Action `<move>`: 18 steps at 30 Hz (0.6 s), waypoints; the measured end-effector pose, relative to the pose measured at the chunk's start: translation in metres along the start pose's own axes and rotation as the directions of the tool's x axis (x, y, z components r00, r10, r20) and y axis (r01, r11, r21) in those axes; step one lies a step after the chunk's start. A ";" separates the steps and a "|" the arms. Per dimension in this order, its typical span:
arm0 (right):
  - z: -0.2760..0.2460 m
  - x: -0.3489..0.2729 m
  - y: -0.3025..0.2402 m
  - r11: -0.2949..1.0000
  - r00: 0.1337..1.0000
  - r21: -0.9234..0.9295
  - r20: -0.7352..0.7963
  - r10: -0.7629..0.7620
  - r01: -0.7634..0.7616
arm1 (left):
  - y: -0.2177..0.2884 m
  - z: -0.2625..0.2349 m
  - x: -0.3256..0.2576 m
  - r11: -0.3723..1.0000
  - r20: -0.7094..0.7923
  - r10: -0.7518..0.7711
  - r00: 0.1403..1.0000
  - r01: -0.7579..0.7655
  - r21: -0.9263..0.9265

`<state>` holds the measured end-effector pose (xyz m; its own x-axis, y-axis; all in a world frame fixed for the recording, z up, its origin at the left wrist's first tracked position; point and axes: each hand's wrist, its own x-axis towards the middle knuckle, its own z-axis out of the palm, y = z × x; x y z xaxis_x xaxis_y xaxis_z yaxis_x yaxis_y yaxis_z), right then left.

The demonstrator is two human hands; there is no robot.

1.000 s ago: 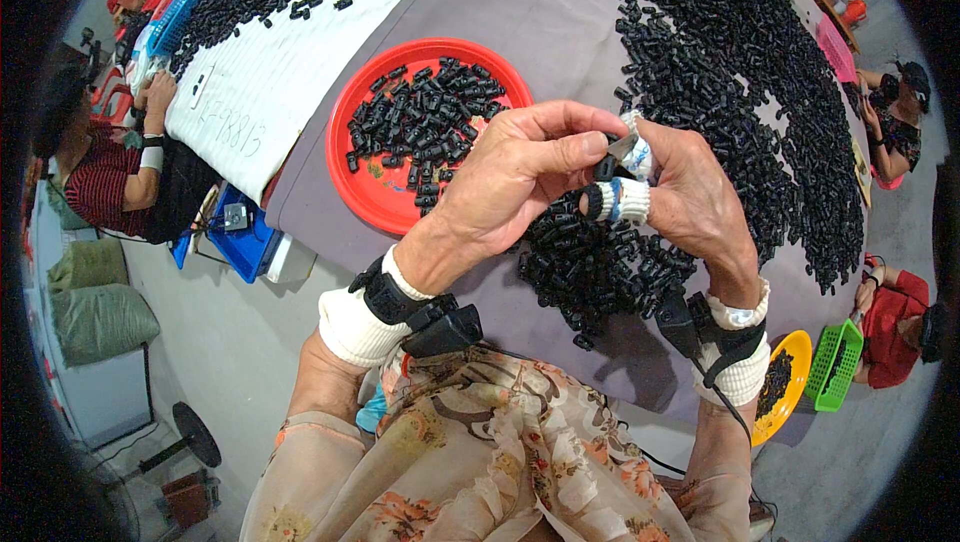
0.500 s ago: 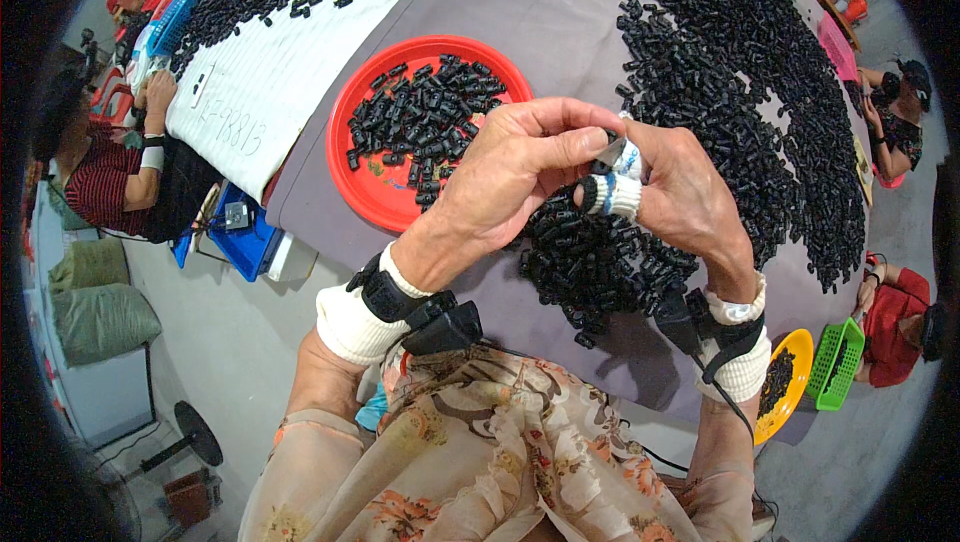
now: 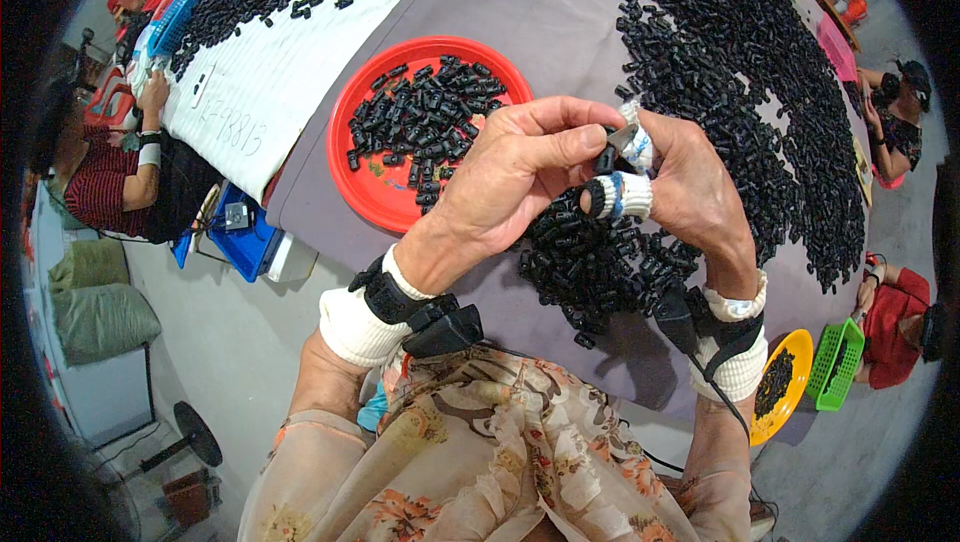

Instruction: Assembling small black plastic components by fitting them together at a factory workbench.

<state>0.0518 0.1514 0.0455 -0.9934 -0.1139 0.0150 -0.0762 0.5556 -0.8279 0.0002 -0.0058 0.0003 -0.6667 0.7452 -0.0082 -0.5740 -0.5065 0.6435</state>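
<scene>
My left hand (image 3: pixel 500 177) is closed, pinching a small black plastic part (image 3: pixel 604 159) between thumb and forefinger. Against that part sits a small grey metal blade (image 3: pixel 622 136), gripped by my closed right hand (image 3: pixel 698 182). White finger covers with blue marks (image 3: pixel 622 195) wrap digits of the right hand. Most of the black part is hidden behind my fingers. Just left of my left hand stands a red round tray (image 3: pixel 350 182) with many similar black parts in it. Below my hands lies a loose pile of black parts (image 3: pixel 590 267).
A large spread of black parts (image 3: pixel 700 72) covers the right of the grey tabletop (image 3: pixel 560 2). A yellow plate (image 3: pixel 797 382) and a green basket (image 3: pixel 835 367) are at the right. Co-workers sit left and right. Black straps with devices and a cable are on my wrists.
My right hand has shifted slightly right, turning a little, and more of the blade and black part shows. My left hand stays nearly still. The left co-worker's hand has moved slightly.
</scene>
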 end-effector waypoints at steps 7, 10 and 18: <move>0.002 0.000 0.003 1.000 1.000 -0.010 -0.011 -0.013 0.013 | 0.001 0.002 0.000 1.000 -0.006 -0.025 1.000 0.025 -0.017; 0.001 -0.001 0.004 0.998 1.000 -0.066 -0.008 0.014 -0.015 | 0.000 0.001 0.001 1.000 -0.024 -0.027 0.999 0.027 -0.005; 0.002 -0.001 0.006 0.999 0.999 -0.032 -0.026 -0.043 0.042 | -0.003 -0.004 0.002 0.999 0.017 -0.027 0.999 0.026 0.024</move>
<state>0.0528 0.1529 0.0393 -0.9911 -0.1159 0.0656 -0.1209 0.5764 -0.8082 -0.0012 -0.0047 -0.0041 -0.6430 0.7658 -0.0124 -0.5797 -0.4761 0.6613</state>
